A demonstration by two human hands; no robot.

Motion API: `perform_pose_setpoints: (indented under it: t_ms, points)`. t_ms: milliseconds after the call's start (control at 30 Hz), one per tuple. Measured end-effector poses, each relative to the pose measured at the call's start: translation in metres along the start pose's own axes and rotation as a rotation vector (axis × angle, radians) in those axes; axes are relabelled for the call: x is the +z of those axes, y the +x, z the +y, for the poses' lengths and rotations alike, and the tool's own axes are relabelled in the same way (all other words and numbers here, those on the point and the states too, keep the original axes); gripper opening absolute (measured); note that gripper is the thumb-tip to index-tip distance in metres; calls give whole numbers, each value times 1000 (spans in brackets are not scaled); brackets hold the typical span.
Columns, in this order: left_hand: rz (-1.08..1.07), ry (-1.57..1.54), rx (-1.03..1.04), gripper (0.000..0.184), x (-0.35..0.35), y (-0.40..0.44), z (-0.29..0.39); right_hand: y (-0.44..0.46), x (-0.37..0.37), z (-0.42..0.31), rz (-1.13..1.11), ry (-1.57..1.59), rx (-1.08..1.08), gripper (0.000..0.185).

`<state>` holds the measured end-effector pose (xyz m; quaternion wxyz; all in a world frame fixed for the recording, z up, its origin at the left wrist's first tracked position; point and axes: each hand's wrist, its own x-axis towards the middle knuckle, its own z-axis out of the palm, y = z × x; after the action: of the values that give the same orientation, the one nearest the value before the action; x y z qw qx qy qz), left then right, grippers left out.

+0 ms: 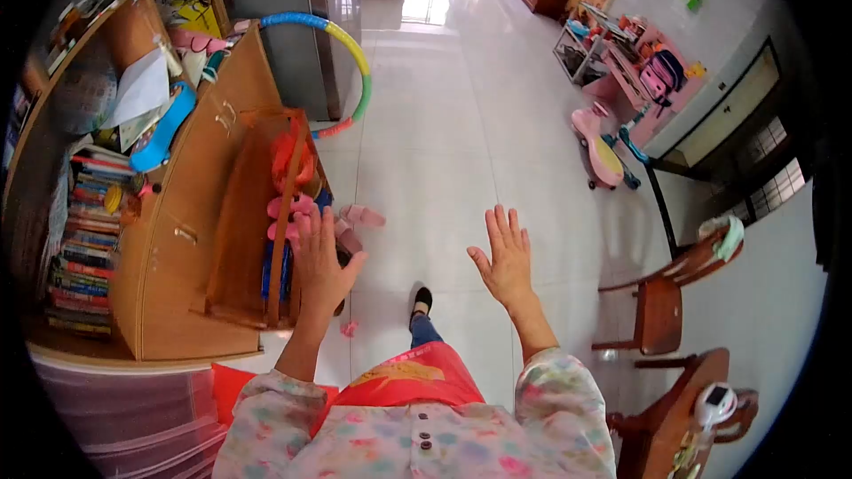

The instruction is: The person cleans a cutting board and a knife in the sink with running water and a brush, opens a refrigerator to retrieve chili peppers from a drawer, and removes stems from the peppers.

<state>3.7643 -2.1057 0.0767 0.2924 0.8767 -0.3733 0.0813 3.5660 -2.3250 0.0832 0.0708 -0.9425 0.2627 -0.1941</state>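
A person in a floral-print top [426, 443] holds both bare hands out over a pale tiled floor [435, 186], palms down; the left hand [327, 273] overlaps the edge of a wooden rack [244, 213] in view, though contact cannot be told; the right hand [508, 273] hangs well apart, above bare tile; the fingers of both are extended and released, grasping nothing.

Pink slippers [362, 216] lie on the floor beside the rack, just beyond the left fingertips in view; they look light, soft and bendable, unlikely to break, perhaps a little slick on the soles; the heel end or the upper band would likely give the surest hold.
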Motion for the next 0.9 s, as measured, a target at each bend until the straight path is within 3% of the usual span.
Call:
perform_pose_setpoints:
  t_ms: [267, 567, 733, 900]
  points:
    - [30, 126, -21, 92, 99, 199, 24, 226, 59, 81, -24, 44, -207, 70]
    - [23, 238, -86, 93, 186, 390, 4, 466, 127, 86, -19, 51, -433, 73]
    - [-10, 125, -210, 95, 241, 516, -30, 587, 180, 114, -86, -9, -502, 75]
    - [32, 50, -149, 97, 281, 650, -39, 724, 187, 134, -94, -81, -578, 77]
